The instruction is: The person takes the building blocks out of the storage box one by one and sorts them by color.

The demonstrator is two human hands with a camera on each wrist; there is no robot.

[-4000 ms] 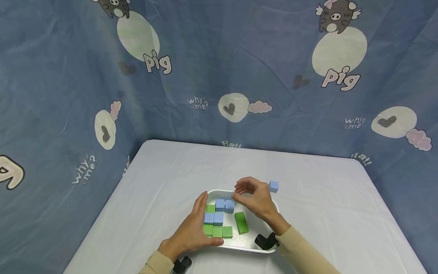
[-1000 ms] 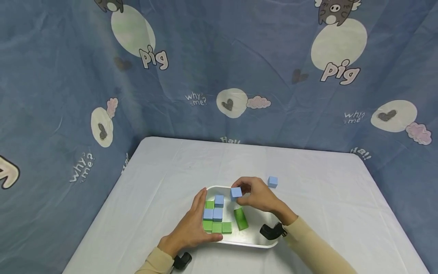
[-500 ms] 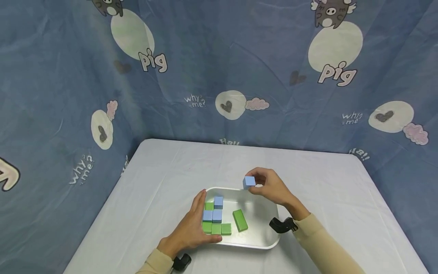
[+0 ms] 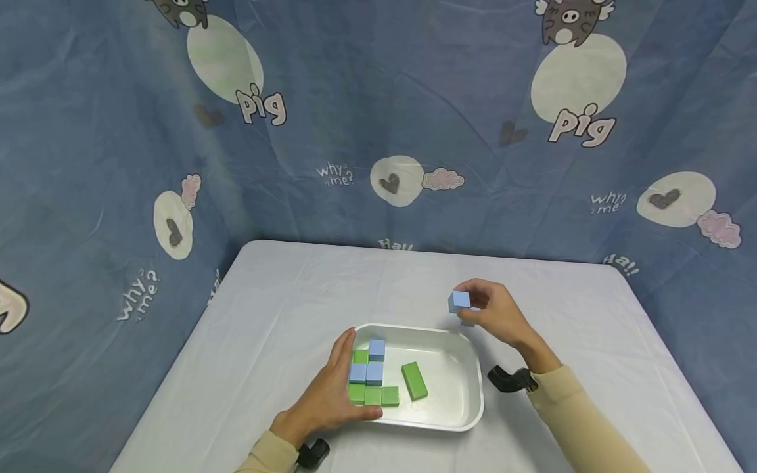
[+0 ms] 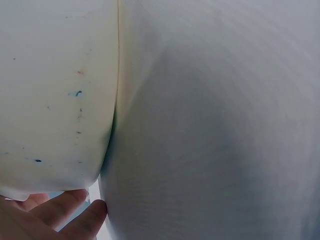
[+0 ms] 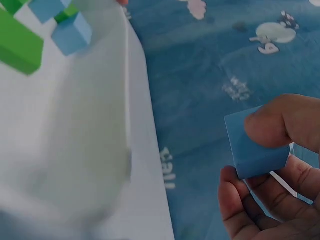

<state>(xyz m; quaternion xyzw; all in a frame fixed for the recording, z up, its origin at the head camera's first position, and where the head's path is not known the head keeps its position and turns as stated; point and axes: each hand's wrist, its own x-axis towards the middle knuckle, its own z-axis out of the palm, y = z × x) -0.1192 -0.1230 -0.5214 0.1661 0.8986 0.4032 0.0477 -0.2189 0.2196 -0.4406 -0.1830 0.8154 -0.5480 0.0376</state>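
My right hand [image 4: 497, 315] pinches a light blue cube [image 4: 458, 301] between thumb and fingers, raised above the table beyond the tray's far right corner. In the right wrist view the thumb covers part of the held cube [image 6: 260, 162]. A second blue cube [image 4: 468, 322] on the table is mostly hidden behind that hand. My left hand [image 4: 328, 395] rests against the left end of the white tray [image 4: 443, 428], fingers straight along its side and thumb on the near rim. Inside, three blue cubes [image 4: 374, 373] and several green cubes [image 4: 373, 396] stand grouped at the left.
A longer green block [image 4: 414, 380] lies alone near the tray's middle. The table has a white cloth [image 4: 307, 289], and a blue printed curtain [image 4: 331, 118] hangs behind its far edge. Black wrist straps [image 4: 512, 380] sit below the hands.
My right hand has taken a blue cube from the tray's far side and carried it up and right over the rim, towards the cube on the table. My left hand stays at the tray.
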